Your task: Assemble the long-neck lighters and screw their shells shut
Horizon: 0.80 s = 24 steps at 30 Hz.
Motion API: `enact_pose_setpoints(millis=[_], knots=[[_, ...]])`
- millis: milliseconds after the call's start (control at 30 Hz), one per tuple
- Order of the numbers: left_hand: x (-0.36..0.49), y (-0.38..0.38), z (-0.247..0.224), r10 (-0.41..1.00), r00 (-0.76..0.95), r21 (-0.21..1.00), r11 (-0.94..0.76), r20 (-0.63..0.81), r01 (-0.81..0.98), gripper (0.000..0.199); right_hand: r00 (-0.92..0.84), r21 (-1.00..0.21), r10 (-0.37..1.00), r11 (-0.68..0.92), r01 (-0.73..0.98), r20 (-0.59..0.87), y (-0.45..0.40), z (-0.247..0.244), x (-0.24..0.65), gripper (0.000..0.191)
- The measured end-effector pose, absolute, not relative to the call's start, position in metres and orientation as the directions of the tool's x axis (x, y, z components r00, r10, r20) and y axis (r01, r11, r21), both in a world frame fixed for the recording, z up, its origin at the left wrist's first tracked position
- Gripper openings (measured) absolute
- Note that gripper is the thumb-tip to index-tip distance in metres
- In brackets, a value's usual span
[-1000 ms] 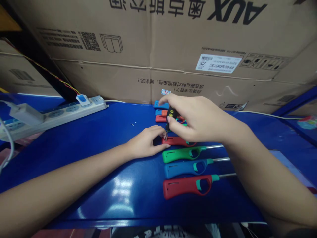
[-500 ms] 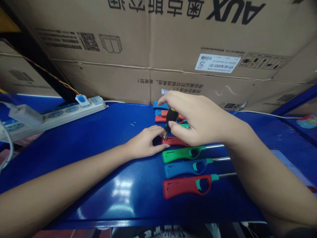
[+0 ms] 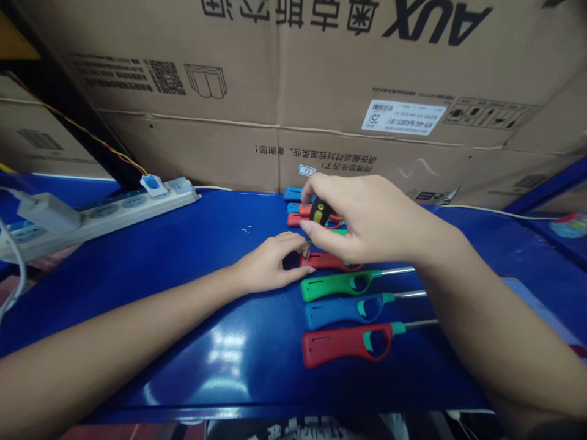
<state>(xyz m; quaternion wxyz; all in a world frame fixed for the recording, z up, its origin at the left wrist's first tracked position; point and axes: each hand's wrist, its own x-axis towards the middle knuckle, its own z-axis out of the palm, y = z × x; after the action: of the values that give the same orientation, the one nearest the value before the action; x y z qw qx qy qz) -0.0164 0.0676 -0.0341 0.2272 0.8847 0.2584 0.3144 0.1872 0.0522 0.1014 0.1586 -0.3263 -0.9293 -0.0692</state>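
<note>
My right hand (image 3: 367, 214) grips the black and yellow handle of a screwdriver (image 3: 320, 211), whose tip points down at the butt end of a red lighter (image 3: 325, 261). Thumb and forefinger of my left hand (image 3: 273, 263) are closed around that same end, beside the tip. Nearer to me lie a green lighter (image 3: 337, 285), a blue lighter (image 3: 343, 310) and a red lighter (image 3: 343, 344) in a column, metal tubes toward the right. Beyond the held one, more lighters are partly hidden under my right hand.
A white power strip (image 3: 114, 211) with plugs and wires lies at the left of the blue table (image 3: 183, 366). A large cardboard box (image 3: 229, 140) stands along the back. Small pale bits lie left of the lighters.
My right hand's fingers have shifted on the screwdriver handle, which now shows its yellow end turned toward the camera. My left hand has stayed in place.
</note>
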Motion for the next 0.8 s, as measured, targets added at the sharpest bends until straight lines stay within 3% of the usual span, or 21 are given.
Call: enact_pose_setpoints(millis=[100, 300, 400, 500, 633, 800], knots=[[-0.0164, 0.0675, -0.0341, 0.597, 0.673, 0.56, -0.766, 0.436, 0.316, 0.017, -0.73, 0.035, 0.585, 0.771, 0.635, 0.353, 0.0528, 0.1004, 0.1866, 0.024], [-0.0164, 0.0676, -0.0351, 0.594, 0.667, 0.554, -0.772, 0.451, 0.313, 0.018, -0.739, -0.112, 0.608, 0.788, 0.605, 0.29, 0.0514, 0.1018, 0.1868, 0.024], [-0.0164, 0.0675, -0.0352, 0.596, 0.664, 0.554, -0.77, 0.451, 0.316, 0.019, -0.747, -0.125, 0.6, 0.797, 0.592, 0.287, 0.0507, 0.103, 0.1874, 0.029], [-0.0165, 0.0673, -0.0351, 0.602, 0.665, 0.555, -0.766, 0.441, 0.324, 0.018, -0.727, -0.118, 0.615, 0.782, 0.612, 0.305, 0.0511, 0.1034, 0.1879, 0.022], [-0.0166, 0.0671, -0.0341, 0.601, 0.676, 0.555, -0.764, 0.427, 0.329, 0.018, -0.764, -0.184, 0.588, 0.808, 0.559, 0.265, 0.051, 0.1062, 0.1895, 0.026], [-0.0165, 0.0667, -0.032, 0.607, 0.681, 0.565, -0.755, 0.408, 0.334, 0.017, -0.704, -0.075, 0.661, 0.74, 0.668, 0.26, 0.0501, 0.1086, 0.1913, 0.026]])
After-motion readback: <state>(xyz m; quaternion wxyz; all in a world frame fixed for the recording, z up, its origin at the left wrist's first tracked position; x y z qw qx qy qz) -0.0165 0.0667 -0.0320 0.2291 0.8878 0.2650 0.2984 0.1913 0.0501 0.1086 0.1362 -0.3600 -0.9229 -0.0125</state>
